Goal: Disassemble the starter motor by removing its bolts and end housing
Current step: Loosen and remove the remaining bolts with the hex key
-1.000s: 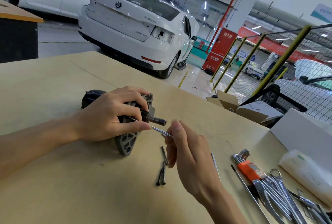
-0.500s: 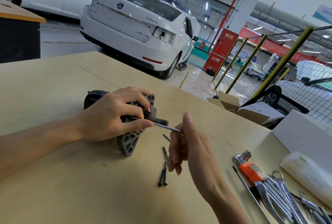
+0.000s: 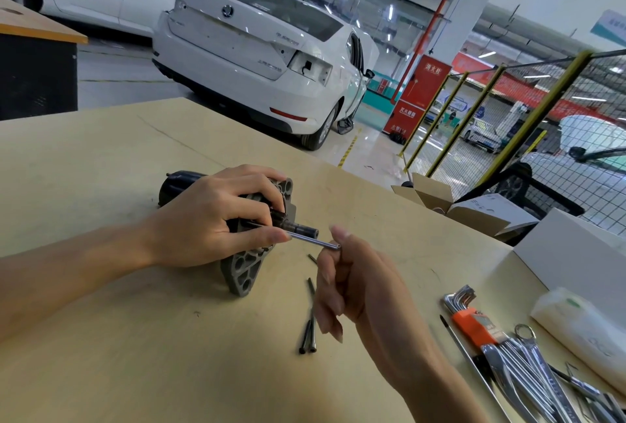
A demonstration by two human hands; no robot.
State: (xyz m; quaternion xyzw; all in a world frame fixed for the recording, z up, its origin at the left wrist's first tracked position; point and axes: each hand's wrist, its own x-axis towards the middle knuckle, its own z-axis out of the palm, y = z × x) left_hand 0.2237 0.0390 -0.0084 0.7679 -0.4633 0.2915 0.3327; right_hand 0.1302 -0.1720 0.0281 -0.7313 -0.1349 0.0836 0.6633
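Left hand (image 3: 210,219) wrapped round the starter motor (image 3: 237,219) lying on the bench (image 3: 101,355), right hand (image 3: 352,283) pinching the outer tip of a long bolt (image 3: 311,240) that points straight out toward it, probably just needs pulling along that line.

On the table (image 3: 101,338) the starter motor (image 3: 244,266) lies left of centre, the left hand (image 3: 216,219) over it. A long bolt (image 3: 313,240) runs from the motor rightward to the right hand (image 3: 355,280), which is just beside it. Loose bolts (image 3: 310,321) lie on the table under that hand. Hex keys (image 3: 462,300) and wrenches (image 3: 528,375) sit far right, cardboard boxes (image 3: 437,199) beyond, a car (image 3: 257,60) behind the table
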